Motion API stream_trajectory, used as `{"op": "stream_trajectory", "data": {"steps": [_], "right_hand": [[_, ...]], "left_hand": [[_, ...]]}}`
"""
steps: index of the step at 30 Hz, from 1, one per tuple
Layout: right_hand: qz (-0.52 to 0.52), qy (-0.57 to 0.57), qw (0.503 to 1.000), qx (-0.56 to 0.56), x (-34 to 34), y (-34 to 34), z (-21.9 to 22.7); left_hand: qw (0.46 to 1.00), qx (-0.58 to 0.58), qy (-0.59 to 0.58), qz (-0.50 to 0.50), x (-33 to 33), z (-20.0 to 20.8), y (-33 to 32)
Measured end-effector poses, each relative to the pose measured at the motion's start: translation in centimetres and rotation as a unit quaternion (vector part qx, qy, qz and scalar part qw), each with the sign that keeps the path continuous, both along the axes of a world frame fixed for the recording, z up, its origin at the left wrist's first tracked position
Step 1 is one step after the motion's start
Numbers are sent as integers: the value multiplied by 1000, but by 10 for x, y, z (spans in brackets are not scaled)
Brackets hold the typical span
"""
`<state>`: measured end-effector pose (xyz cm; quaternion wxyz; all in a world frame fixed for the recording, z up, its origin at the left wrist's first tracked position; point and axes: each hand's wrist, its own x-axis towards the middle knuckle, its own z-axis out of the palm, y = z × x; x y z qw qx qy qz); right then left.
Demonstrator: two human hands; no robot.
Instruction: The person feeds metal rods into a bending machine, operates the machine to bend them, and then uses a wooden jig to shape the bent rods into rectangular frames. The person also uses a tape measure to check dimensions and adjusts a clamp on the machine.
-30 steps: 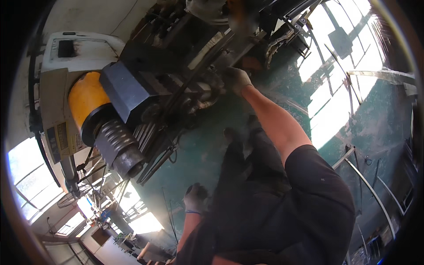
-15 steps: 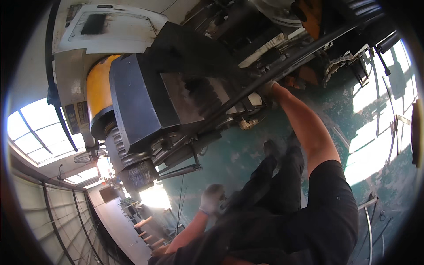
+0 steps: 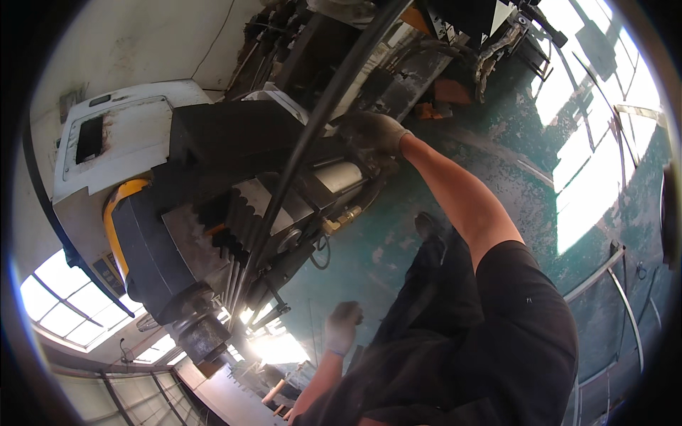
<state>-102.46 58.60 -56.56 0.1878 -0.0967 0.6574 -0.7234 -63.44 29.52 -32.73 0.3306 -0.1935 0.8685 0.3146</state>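
My right arm stretches forward to a large dark machine (image 3: 149, 241). At its far end, my right hand (image 3: 380, 133), in a soiled work glove, rests near a pale metal cylinder (image 3: 337, 177). Its fingers blend into the dark parts, so their grip is hidden. Low in front of my body, my left hand (image 3: 342, 328) hangs in the air away from the machine. It wears a pale glove with dark fingertips. Its fingers look curled, but blur hides whatever may be in them. A brass fitting (image 3: 342, 219) sits on the machine's near side, between the two hands.
A long dark bar (image 3: 305, 153) slants across the machine. A white panel (image 3: 114, 135) stands at the back left. Scrap and metal parts (image 3: 444, 99) lie ahead of my right hand. My legs stand on a worn green floor (image 3: 490, 170); metal rails (image 3: 618, 284) are at the right.
My view has shifted, and the machine sits farther left and lower. My right hand shows more fully at the machine's end. My left hand remains low, away from the machine.
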Motion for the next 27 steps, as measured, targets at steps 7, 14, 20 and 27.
{"op": "stream_trajectory", "data": {"steps": [7, 14, 20, 27], "right_hand": [[37, 124, 990, 56, -6, -17, 73], [21, -175, 970, -168, -14, -33, 91], [-30, -88, 979, -180, 5, -28, 120], [61, 110, 986, 108, -48, -62, 32]], "left_hand": [[987, -7, -69, 146, -17, 4, 34], [999, -28, 25, -29, -14, -8, 14], [999, -17, -18, 25, -20, -6, 28], [998, -11, 36, -53, -23, -12, 21]]}}
